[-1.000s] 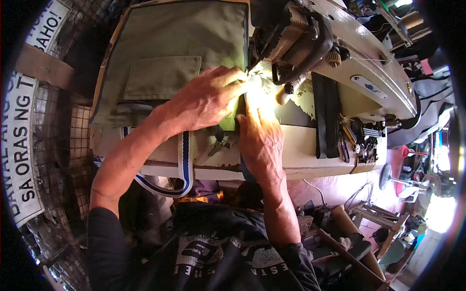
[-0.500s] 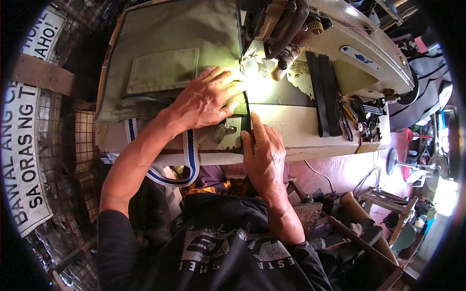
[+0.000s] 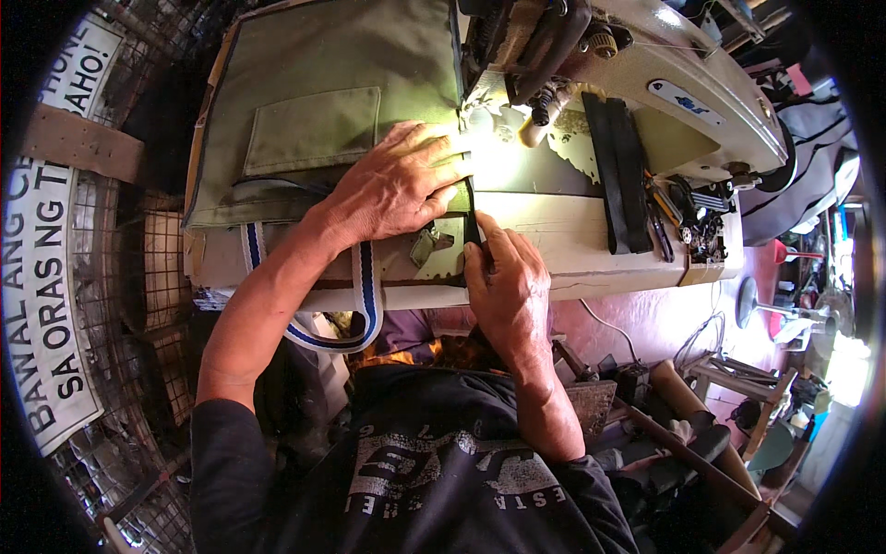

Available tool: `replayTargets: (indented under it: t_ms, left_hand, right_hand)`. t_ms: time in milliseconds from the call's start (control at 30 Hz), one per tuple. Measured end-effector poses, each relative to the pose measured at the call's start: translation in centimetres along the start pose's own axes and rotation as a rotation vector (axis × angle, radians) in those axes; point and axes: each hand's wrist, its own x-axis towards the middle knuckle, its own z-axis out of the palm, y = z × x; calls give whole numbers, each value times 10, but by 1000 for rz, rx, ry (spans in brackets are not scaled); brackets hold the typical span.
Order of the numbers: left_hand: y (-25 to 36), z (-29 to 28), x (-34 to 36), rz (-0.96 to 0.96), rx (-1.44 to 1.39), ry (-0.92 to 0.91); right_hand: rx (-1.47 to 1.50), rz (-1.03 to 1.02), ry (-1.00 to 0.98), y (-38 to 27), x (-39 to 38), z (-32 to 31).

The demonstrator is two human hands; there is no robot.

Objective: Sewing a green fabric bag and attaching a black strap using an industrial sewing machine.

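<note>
An olive-green fabric panel [image 3: 314, 65] with a sewn patch pocket [image 3: 314, 131] and dark edging lies on the sewing machine bed. My left hand [image 3: 399, 177] rests on it, palm down and fingers stretched toward its right edge, beside the brightly lit needle area. A black binding strip [image 3: 472, 226] runs along that edge toward me. Thumb and forefinger of my right hand [image 3: 506, 277] pinch this strip near the table's front edge. From under the panel a blue-and-white striped strap [image 3: 371, 305] loops over the front edge. Glare hides the needle.
The beige sewing machine [image 3: 646, 78] arches over the right side. Folded black strips [image 3: 616, 175] lie on its bed, with pliers-like tools [image 3: 663, 217] and a tray of metal parts [image 3: 706, 226] farther right. A small metal fitting [image 3: 429, 246] sits between my hands.
The green panel has slid slightly away from me, with my left hand on it. My right hand has shifted slightly right and still pinches the strip.
</note>
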Motion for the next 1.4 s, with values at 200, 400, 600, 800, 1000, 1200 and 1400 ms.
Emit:
replayTargets:
  t_ms: [200,400,600,800,1000,1200,1400]
  left_hand:
    - [1,-1,-1,-15,-25,-32]
    - [3,-2,0,8,13,-28]
    - [2,-4,0,11,-1,-39]
    - [3,-2,-1,20,20,-27]
    - [6,-5,-3,11,17,-41]
    - [8,-13,-10,91,-17,-39]
    - [3,-9,-11,70,-88,-27]
  right_hand:
    - [71,17,-18,3,1,-4]
    - [55,-36,1,5,1,-4]
    - [27,-92,-7,9,3,-4]
    - [-73,-151,-31,6,6,-4]
    - [-177,-172,-113,-1,5,-7]
    - [-385,-200,-156,-9,0,0]
    - [-383,-235,-130,-9,4,1]
